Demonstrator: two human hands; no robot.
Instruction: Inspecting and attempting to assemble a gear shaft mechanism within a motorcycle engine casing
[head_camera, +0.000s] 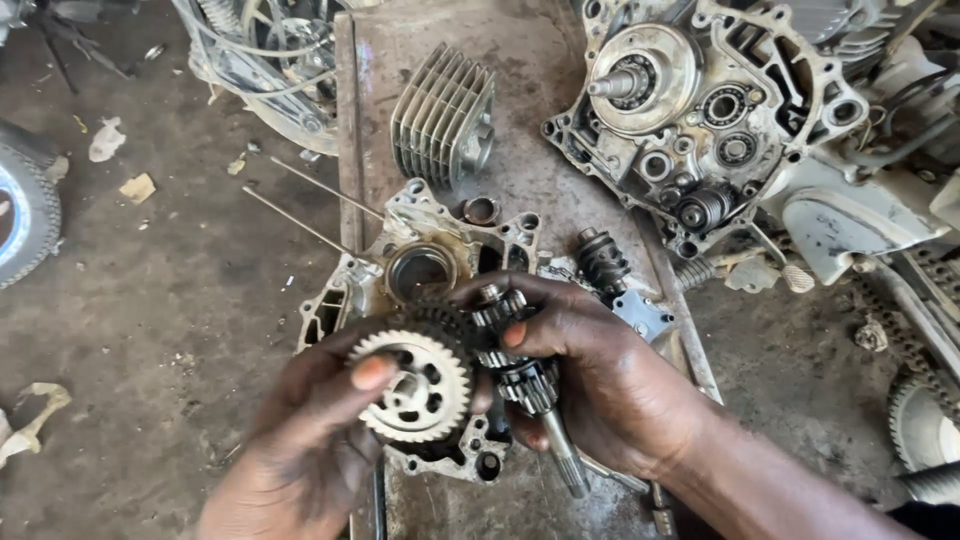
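Two bare hands work over a rusty, oil-stained metal bench (520, 70) set on a grimy concrete floor (150, 300). The left hand (310, 440) has its grip closed on a pale toothed gear wheel (412, 385), thumb pressed on the rim. The right hand (590, 370) is clamped around a gear shaft (530, 390), a stack of small cogs on a steel spindle whose bare end points toward the bench's near edge. Wheel and shaft touch, held just above an open engine case half (440, 260) that lies at the bench's near left edge, partly overhanging it.

A finned cylinder (443, 115) stands toward the far end of the bench, with a small metal ring (480, 210) between it and the case. A second, larger engine case (690, 110), bearings and shafts exposed, leans at the far right edge. Two thin rods (300, 200) jut off the left edge over the floor, where scraps of paper (120, 160) lie. A tyre (25, 205) shows at the left, a drive chain (900, 330) at the right.
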